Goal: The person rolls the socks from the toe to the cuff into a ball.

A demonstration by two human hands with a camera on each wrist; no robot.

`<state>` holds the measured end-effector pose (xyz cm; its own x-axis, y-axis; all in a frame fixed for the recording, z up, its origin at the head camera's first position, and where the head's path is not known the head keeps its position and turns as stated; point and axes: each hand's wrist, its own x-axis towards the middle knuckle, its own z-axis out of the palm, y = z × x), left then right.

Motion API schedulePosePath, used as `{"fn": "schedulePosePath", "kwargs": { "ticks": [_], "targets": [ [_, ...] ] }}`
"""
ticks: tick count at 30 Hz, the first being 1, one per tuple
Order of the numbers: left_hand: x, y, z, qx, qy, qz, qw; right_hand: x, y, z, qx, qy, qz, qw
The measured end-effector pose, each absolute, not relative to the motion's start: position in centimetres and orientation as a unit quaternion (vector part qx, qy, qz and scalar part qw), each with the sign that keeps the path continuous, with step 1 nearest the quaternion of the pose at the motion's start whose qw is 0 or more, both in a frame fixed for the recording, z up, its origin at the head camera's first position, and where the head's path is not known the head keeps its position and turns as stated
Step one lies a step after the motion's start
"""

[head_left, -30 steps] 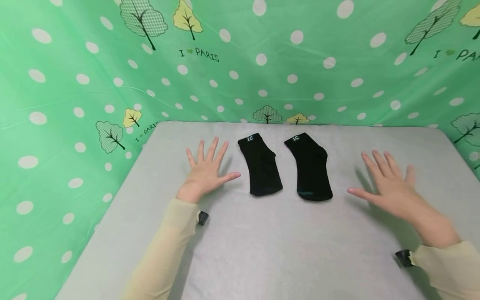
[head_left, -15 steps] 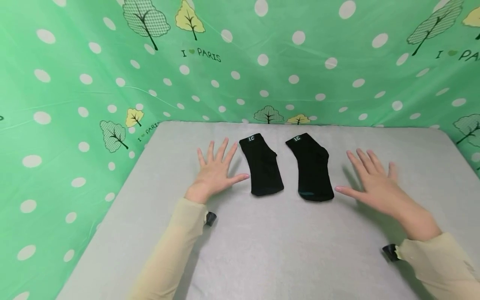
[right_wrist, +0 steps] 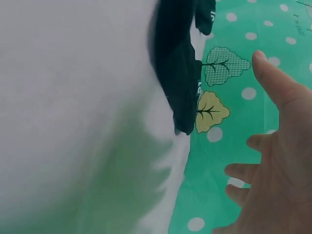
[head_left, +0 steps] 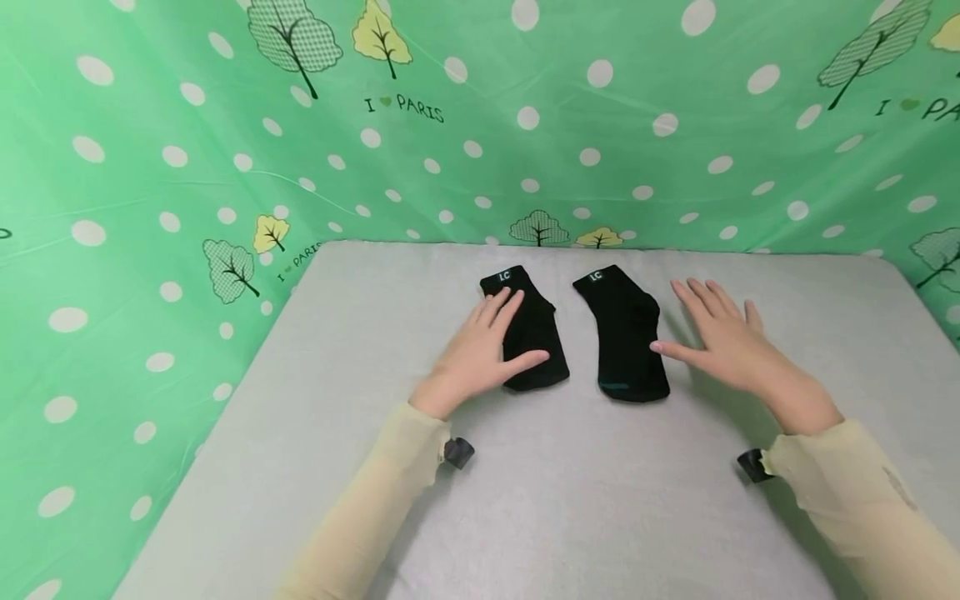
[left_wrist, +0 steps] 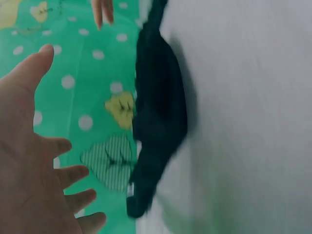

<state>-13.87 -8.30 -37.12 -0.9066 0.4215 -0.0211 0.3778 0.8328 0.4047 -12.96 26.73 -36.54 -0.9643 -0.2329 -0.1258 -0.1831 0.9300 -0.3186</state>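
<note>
Two black socks lie flat side by side on the grey table, each with a small white "LC" mark at the cuff. Over the left sock (head_left: pixel 534 333) my left hand (head_left: pixel 480 346) hovers with fingers spread, covering part of its left side in the head view. In the left wrist view that hand (left_wrist: pixel 34 161) shows a gap between its fingers and the sock (left_wrist: pixel 161 97). Just right of the right sock (head_left: pixel 626 342) is my right hand (head_left: pixel 727 342), fingers straight, thumb tip overlapping the sock's edge. The right wrist view shows this hand (right_wrist: pixel 282 146) above the table.
A grey cloth-covered table (head_left: pixel 570 500) spreads under both arms. Green fabric (head_left: pixel 420 183) with white dots and printed trees hangs behind the table's back edge and along its left side. A small black device (head_left: pixel 459 452) sits at each wrist.
My left hand has moved right, from beside the left sock to over it. My right hand has moved left and slightly away from me, up to the right sock. Both socks stay in place.
</note>
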Motion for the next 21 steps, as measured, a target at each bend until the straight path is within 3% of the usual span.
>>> {"fn": "schedulePosePath", "kwargs": {
  "ticks": [21],
  "targets": [
    [-10.8,-1.5,-38.2,0.238,0.890,0.371,0.113,-18.8,25.0,-35.5,-0.140,0.967,-0.201,0.077]
  ]
}}
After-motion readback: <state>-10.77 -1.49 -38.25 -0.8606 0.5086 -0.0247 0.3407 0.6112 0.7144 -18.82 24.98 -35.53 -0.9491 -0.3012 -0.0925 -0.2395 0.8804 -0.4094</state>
